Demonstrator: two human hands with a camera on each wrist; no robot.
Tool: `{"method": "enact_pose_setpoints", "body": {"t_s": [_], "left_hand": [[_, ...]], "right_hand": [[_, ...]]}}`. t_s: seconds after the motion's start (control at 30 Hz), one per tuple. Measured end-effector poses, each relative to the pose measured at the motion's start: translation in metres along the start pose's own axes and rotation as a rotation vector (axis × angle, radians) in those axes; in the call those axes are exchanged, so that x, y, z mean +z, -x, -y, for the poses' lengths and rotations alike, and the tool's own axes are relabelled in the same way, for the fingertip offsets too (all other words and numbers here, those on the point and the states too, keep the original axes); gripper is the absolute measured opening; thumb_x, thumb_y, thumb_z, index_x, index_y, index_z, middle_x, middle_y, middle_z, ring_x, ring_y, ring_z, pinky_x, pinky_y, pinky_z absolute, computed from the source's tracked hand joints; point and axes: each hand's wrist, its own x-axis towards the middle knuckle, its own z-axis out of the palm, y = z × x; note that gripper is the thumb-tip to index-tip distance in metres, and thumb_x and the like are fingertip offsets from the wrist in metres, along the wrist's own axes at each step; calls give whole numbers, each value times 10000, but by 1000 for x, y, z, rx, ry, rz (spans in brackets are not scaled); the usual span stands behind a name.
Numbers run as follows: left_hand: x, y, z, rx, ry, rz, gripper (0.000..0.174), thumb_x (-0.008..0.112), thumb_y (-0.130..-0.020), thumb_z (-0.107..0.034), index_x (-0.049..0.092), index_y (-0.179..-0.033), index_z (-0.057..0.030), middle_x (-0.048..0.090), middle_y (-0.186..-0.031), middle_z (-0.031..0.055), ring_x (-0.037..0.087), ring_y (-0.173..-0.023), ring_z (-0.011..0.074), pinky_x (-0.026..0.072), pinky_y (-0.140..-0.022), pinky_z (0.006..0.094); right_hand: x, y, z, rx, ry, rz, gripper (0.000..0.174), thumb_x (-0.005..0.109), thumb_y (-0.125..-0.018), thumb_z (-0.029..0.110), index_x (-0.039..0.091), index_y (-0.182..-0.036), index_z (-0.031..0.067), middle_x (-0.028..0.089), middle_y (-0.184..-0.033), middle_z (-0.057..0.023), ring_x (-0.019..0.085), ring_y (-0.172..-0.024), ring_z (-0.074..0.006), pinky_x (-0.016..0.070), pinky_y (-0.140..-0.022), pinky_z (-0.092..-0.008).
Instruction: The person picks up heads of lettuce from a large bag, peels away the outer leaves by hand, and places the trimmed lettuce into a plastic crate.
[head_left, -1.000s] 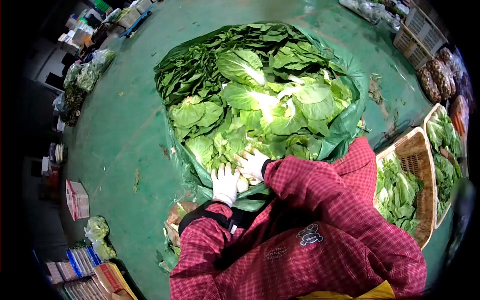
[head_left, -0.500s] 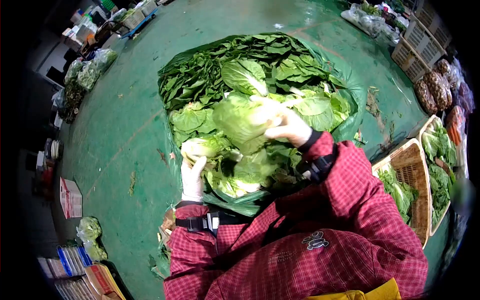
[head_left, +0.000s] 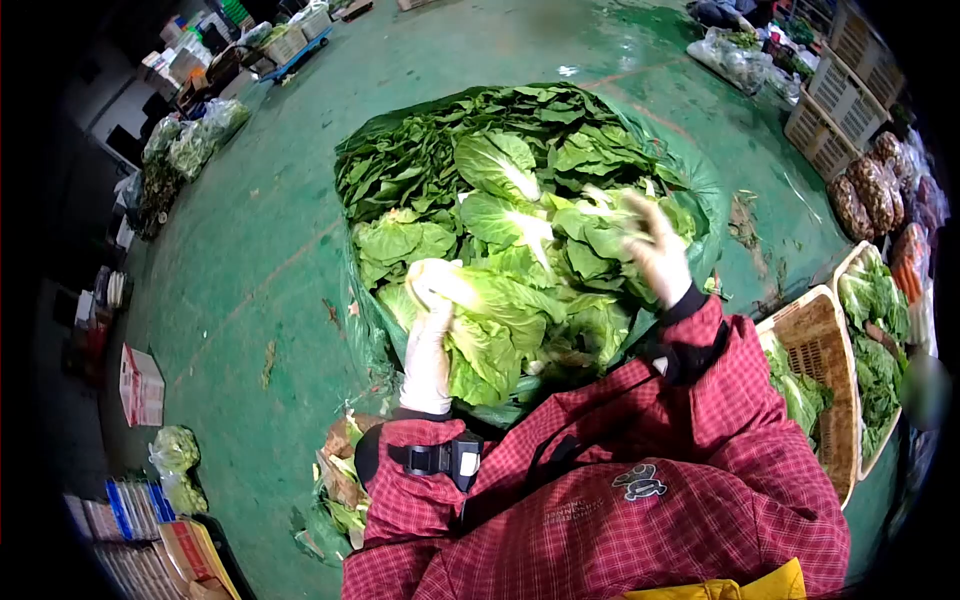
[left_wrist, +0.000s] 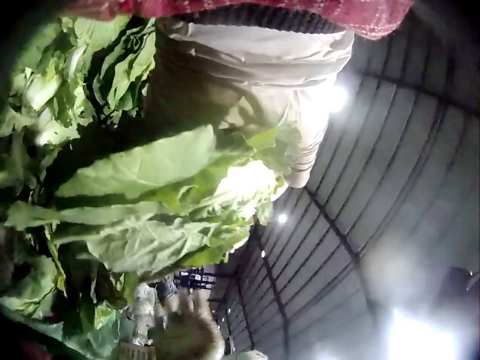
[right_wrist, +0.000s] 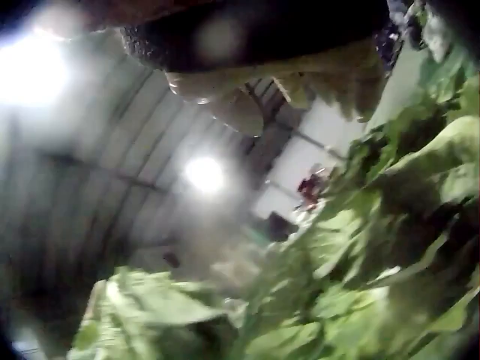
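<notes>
Left hand (head_left: 428, 352): fingers grip a Chinese cabbage (head_left: 492, 312) over the pile (head_left: 440, 165).
Right hand (head_left: 655, 248): fingers spread, empty.
Jacket logo (head_left: 640, 482): writing unreadable.
Floor (head_left: 250, 230): green-painted.
Roof (left_wrist: 390, 210): arched, lamps lit.

At the near edge of the heap of greens (head_left: 480, 170), the fingertips of your left hand (head_left: 428, 350) are hidden behind the cabbage (head_left: 490, 310) it grips. Over the heap's right side your right hand (head_left: 655, 250) is smeared by motion, so you cannot tell whether its fingers touch the leaves. Right of the heap, your sleeve (head_left: 720, 400) covers part of the wicker basket (head_left: 830, 340).
</notes>
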Motion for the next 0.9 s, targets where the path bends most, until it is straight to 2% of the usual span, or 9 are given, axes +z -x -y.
{"method": "enact_pose_setpoints", "body": {"t_s": [0.13, 0.33, 0.47, 0.53, 0.6, 0.67, 0.73, 0.87, 0.9], "left_hand": [[64, 21, -17, -58, 139, 29, 511, 497, -1006, -313, 388, -1428, -46, 500, -1382, 80, 508, -1241, 218, 404, -1058, 375], [53, 37, -31, -207, 196, 242, 497, 359, -1027, -276, 345, -1436, 6, 478, -1416, 140, 512, -1253, 274, 394, -1070, 421], [37, 37, -14, -118, 20, 247, 573, 564, -937, -306, 394, -1409, -28, 548, -1318, 153, 570, -1165, 276, 480, -980, 423], [38, 38, -1, -250, 167, 123, 647, 650, -856, -239, 393, -1419, -51, 551, -1296, 123, 570, -1153, 260, 489, -965, 398], [51, 40, 5, -114, 94, 82, 680, 655, -840, -194, 366, -1442, -63, 536, -1313, 111, 557, -1167, 254, 469, -987, 378], [55, 40, 8, -24, 13, 69, 682, 617, -856, -88, 314, -1466, -71, 515, -1330, 93, 538, -1179, 242, 439, -1010, 366], [54, 37, 14, 138, -255, 79, 648, 606, -887, -60, 301, -1459, -67, 487, -1343, 103, 510, -1198, 211, 428, -1005, 324], [61, 35, 2, -62, -113, 129, 588, 511, -980, -305, 290, -1481, -90, 426, -1410, 97, 491, -1193, 209, 432, -970, 349], [58, 39, -8, -149, -77, 167, 598, 487, -988, -357, 291, -1492, -101, 415, -1432, 79, 492, -1190, 203, 436, -959, 362]], "right_hand": [[57, 32, 61, -564, 257, 564, 919, 758, -745, 108, 236, -1496, 16, 380, -1476, -192, 370, -1364, -331, 283, -1149, -387], [72, 48, 57, -138, -259, 715, 885, 732, -774, 50, 237, -1507, 30, 361, -1502, -150, 363, -1370, -250, 278, -1142, -351], [75, 63, 52, 245, -793, 735, 773, 677, -799, -36, 315, -1478, 33, 411, -1465, -101, 378, -1347, -197, 285, -1125, -323], [83, 68, 29, 82, -451, 649, 684, 695, -788, -14, 429, -1416, 41, 460, -1425, -105, 408, -1328, -220, 290, -1124, -328], [84, 63, 13, -487, 126, 441, 716, 700, -748, 2, 451, -1414, 87, 459, -1429, -128, 412, -1331, -264, 323, -1107, -345], [74, 60, 35, -415, 311, 323, 731, 674, -730, 25, 457, -1419, 140, 434, -1453, -149, 406, -1339, -297, 362, -1085, -381], [66, 59, 59, -36, -235, 467, 737, 669, -795, 116, 376, -1471, 139, 341, -1526, -146, 346, -1393, -306, 300, -1134, -401], [87, 51, 35, -449, -73, 647, 809, 637, -923, 350, 192, -1526, 46, 326, -1522, -183, 326, -1404, -281, 267, -1146, -370], [88, 55, 31, -189, -370, 676, 816, 649, -916, 345, 196, -1529, 57, 345, -1513, -161, 349, -1383, -263, 281, -1139, -362]]}}
